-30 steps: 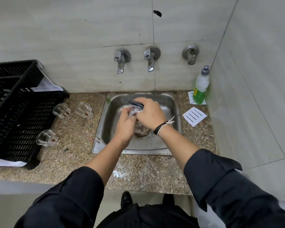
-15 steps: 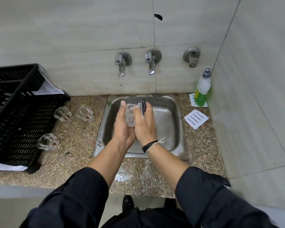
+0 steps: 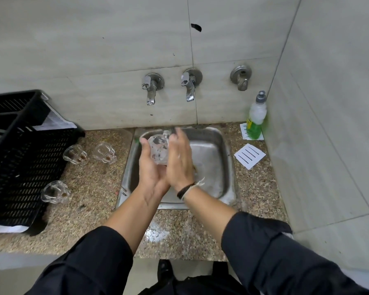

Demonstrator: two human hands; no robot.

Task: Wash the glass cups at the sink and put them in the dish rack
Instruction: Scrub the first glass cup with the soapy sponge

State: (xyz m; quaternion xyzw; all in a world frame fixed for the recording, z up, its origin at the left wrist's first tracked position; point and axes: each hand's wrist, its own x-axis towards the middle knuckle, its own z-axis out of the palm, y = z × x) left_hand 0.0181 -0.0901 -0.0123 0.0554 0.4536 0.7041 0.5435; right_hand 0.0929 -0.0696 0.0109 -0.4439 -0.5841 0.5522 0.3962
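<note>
We extend both forearms forward, dark sleeves pushed up. Our left hand (image 3: 150, 167) faces palm-up, fingers cupped, thumb raised. Our right hand (image 3: 179, 160) stands edge-on against it, fingers straight, pressing inward. A dark band circles the right wrist.

rack (image 3: 19, 150) left of sink (image 3: 219, 145), cups (image 3: 75, 154) between

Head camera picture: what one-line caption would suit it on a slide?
Over the steel sink, the left hand holds a glass cup while the right hand rubs it.
</note>
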